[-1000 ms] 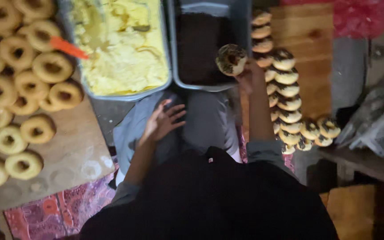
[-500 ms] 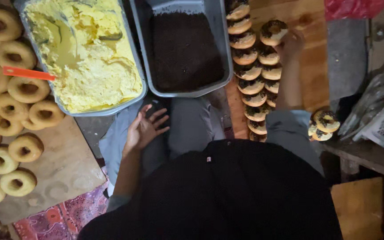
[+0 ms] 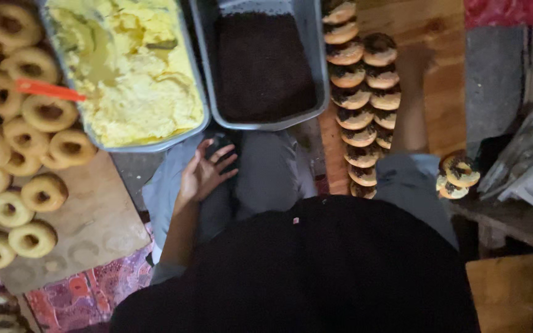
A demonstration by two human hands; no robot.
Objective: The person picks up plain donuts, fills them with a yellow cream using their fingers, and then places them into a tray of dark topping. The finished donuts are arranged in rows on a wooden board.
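My left hand (image 3: 206, 171) rests on my lap with its fingers spread and nothing in it, just below two metal trays. My right hand (image 3: 416, 60) is blurred and reaches out over a wooden board (image 3: 439, 98), right beside the top chocolate-topped doughnut (image 3: 379, 48). That doughnut heads the shorter of two columns of topped doughnuts (image 3: 356, 117). Whether the fingers still touch it is unclear. One tray (image 3: 155, 147) holds yellow cream; the other tray (image 3: 266, 125) holds dark chocolate sprinkles.
Several plain ring doughnuts (image 3: 38, 114) lie on a wooden board (image 3: 94, 222) at the left, with an orange handle (image 3: 47, 90) among them. Two topped doughnuts (image 3: 458, 174) sit on a bench at the right. A patterned cloth (image 3: 81, 296) covers the floor.
My right hand carried a chocolate-topped doughnut from over the sprinkle tray to the right board; the doughnut now lies at the top of the second column. My left hand stayed on my lap.
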